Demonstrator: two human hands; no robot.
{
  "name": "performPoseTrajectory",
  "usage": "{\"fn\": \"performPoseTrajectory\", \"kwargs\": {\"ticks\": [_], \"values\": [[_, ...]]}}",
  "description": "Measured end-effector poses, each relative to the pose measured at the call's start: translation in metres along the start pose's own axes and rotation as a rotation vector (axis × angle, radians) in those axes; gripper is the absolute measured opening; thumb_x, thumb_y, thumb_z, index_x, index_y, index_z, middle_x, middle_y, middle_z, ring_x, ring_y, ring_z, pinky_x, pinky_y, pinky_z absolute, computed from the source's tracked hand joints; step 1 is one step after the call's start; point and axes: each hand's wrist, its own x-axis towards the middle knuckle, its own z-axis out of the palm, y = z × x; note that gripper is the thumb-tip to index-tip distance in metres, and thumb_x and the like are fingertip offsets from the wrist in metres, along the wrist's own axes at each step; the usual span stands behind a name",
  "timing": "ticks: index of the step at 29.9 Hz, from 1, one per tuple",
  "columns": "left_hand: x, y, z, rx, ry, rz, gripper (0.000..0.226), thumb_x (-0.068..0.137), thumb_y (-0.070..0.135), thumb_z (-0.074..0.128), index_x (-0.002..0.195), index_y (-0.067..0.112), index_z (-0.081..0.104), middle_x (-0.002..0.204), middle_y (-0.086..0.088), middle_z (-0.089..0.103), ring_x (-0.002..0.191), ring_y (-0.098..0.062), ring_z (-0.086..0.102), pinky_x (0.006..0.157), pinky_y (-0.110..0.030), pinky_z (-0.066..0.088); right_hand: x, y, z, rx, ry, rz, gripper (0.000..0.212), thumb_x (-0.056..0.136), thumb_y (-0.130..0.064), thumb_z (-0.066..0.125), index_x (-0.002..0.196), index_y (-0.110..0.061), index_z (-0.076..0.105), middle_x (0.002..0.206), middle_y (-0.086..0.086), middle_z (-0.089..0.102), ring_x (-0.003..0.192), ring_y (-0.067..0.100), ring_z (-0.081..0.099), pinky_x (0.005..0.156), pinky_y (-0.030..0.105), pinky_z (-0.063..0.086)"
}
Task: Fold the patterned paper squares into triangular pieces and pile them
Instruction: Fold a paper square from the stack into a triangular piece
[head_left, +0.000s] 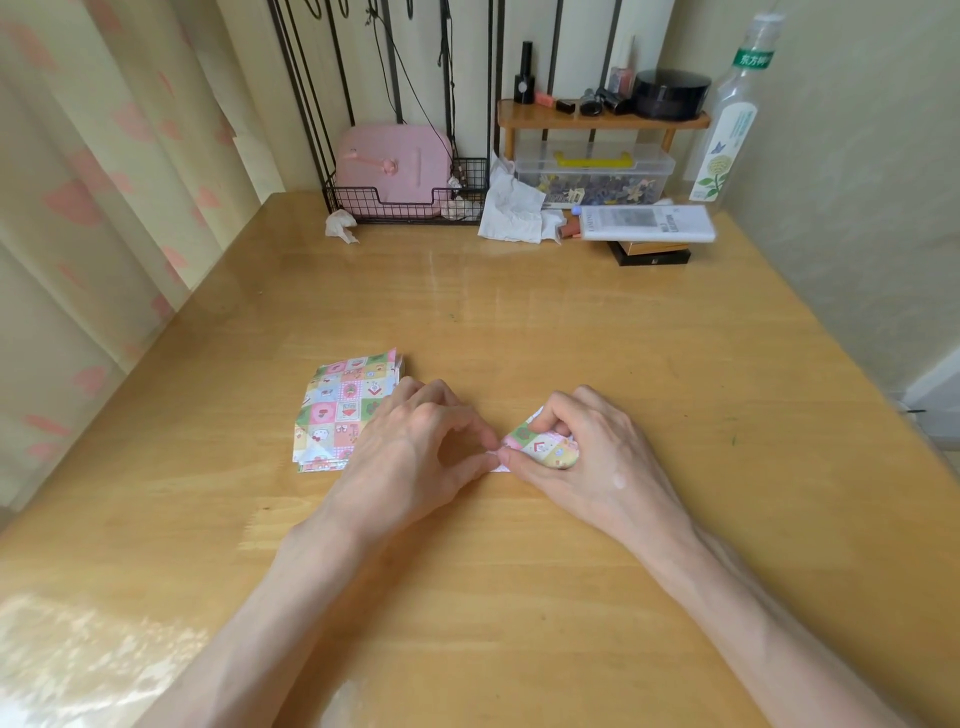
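Pinching the folded paper piece (541, 446), left hand (415, 447) and right hand (597, 462) grip it

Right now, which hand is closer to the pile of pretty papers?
Left. The left hand overlaps the right edge of the paper pile. The right hand is farther right, gripping the small folded piece.

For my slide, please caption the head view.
Left hand and right hand pinch a patterned paper piece beside the paper stack.
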Motion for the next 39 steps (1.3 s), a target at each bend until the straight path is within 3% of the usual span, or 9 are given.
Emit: {"fn": "performPoseTrajectory", "kwargs": {"ticks": [6, 12, 16, 26, 31, 39], "values": [[0.000, -0.001, -0.004, -0.009, -0.034, -0.020, 0.021, 0.081, 0.058, 0.074, 0.098, 0.046, 0.074, 0.095, 0.019, 0.053, 0.098, -0.011, 0.041, 0.084, -0.030, 0.041, -0.001, 0.001, 0.002, -0.025, -0.028, -0.007, 0.041, 0.080, -0.067, 0.072, 0.090, -0.029, 0.058, 0.090, -0.016, 0.050, 0.092, 0.008, 0.052, 0.071, 0.027, 0.043], [0.000, -0.001, -0.004, -0.031, -0.028, -0.024, 0.022, 0.081, 0.056, 0.075, 0.100, 0.045, 0.076, 0.096, 0.019, 0.052, 0.099, -0.013, 0.041, 0.089, -0.033, 0.043, -0.003, 0.000, 0.005, -0.024, -0.033, 0.002, 0.047, 0.077, -0.072, 0.070, 0.093, -0.030, 0.055, 0.093, -0.017, 0.048, 0.094, 0.008, 0.048, 0.072, 0.027, 0.038], [0.000, -0.002, -0.006, -0.058, -0.054, -0.028, 0.018, 0.084, 0.043, 0.079, 0.101, 0.047, 0.075, 0.096, 0.021, 0.049, 0.100, -0.012, 0.039, 0.094, -0.033, 0.041, -0.002, -0.001, 0.005, -0.005, -0.039, 0.026, 0.048, 0.076, -0.071, 0.072, 0.093, -0.029, 0.057, 0.092, -0.016, 0.048, 0.094, 0.009, 0.048, 0.078, 0.029, 0.043], [0.000, -0.006, -0.012, -0.074, -0.134, -0.035, 0.035, 0.086, 0.028, 0.080, 0.106, 0.056, 0.071, 0.102, 0.021, 0.045, 0.105, -0.010, 0.035, 0.099, -0.025, 0.032, -0.002, -0.013, 0.004, -0.092, -0.072, 0.107, 0.057, 0.070, -0.081, 0.068, 0.096, -0.032, 0.050, 0.099, -0.016, 0.047, 0.102, 0.007, 0.045, 0.076, 0.034, 0.047], [0.000, -0.007, -0.016, -0.097, -0.165, -0.030, 0.042, 0.090, 0.016, 0.073, 0.109, 0.054, 0.072, 0.104, 0.017, 0.047, 0.104, -0.012, 0.035, 0.101, -0.026, 0.033, -0.003, -0.021, 0.005, -0.172, -0.061, 0.132, 0.059, 0.071, -0.082, 0.065, 0.100, -0.034, 0.045, 0.101, -0.017, 0.046, 0.104, 0.008, 0.045, 0.071, 0.030, 0.033], [0.000, -0.010, -0.015, -0.077, -0.181, -0.031, 0.074, 0.084, -0.011, 0.055, 0.111, 0.057, 0.069, 0.104, 0.020, 0.044, 0.104, -0.012, 0.035, 0.102, -0.031, 0.036, -0.003, -0.027, 0.009, -0.240, -0.048, 0.152, 0.068, 0.066, -0.090, 0.057, 0.103, -0.035, 0.044, 0.101, -0.015, 0.043, 0.103, 0.011, 0.046, 0.075, 0.029, 0.032]]}}
